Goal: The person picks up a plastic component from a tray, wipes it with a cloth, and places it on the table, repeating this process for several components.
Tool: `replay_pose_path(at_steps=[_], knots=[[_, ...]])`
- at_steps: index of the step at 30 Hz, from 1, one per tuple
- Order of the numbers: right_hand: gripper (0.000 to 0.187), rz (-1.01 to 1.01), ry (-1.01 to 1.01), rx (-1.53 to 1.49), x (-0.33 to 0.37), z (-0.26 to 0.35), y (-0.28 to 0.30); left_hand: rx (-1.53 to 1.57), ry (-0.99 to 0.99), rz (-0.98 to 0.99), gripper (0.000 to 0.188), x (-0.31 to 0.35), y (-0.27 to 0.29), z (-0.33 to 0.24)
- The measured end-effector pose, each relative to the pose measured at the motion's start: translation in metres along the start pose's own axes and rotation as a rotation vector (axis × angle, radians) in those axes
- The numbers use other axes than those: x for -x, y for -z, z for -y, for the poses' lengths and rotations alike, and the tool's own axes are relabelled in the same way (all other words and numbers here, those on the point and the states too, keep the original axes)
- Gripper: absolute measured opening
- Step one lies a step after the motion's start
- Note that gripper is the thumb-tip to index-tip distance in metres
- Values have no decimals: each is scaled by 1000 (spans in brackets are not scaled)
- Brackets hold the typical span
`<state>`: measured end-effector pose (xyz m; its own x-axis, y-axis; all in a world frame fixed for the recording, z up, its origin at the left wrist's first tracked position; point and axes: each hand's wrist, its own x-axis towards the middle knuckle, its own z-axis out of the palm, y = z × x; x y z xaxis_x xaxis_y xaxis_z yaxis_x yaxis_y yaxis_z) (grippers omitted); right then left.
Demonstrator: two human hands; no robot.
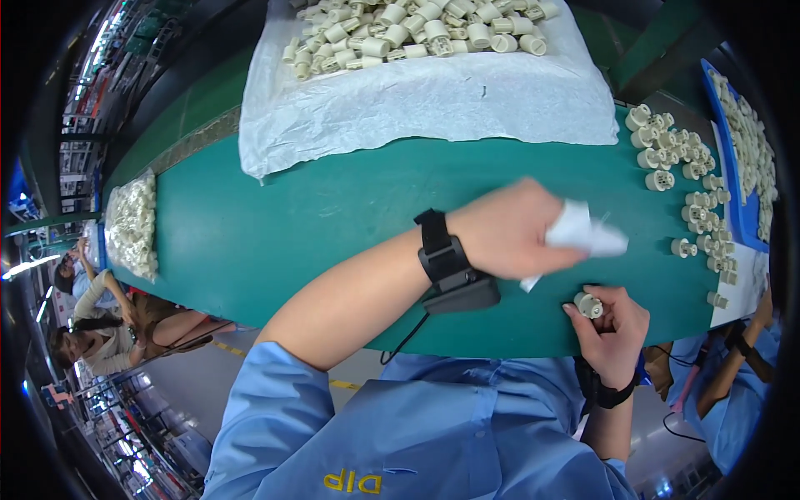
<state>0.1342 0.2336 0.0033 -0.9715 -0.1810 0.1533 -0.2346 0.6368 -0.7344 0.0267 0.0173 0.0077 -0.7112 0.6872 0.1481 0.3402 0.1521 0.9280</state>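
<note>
My left hand (512, 229) reaches across to the right over the green table. It is closed on a white cloth or tissue (583, 233), whose outer end is smeared by motion. Close to the table's near edge, my right hand (615, 329) pinches a small cream plastic cylinder (589, 305) between thumb and fingers, with its end face turned upward. The cloth is above the cylinder in the picture and apart from it. Similar cream cylinders (660, 181) stand and lie in loose groups along the table's right side.
A heap of cream cylinders (433, 29) lies on a white sheet (417, 104) at the back. A blue tray (746, 212) of parts is far right; a clear bag of parts (132, 225) sits far left. Other people (108, 329) sit at left and right.
</note>
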Motion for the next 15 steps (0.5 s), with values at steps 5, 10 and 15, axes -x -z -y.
replay_pose_path(at_steps=[5,10,15], knots=[[24,-26,-21,3,1,1,6,147,47,-862,15,-10,81,-4],[24,-21,48,11,-4,-2,7,-445,-50,-1082,26,21,143,12],[23,-39,75,31,-3,-4,8,-1020,525,-979,51,6,131,5]])
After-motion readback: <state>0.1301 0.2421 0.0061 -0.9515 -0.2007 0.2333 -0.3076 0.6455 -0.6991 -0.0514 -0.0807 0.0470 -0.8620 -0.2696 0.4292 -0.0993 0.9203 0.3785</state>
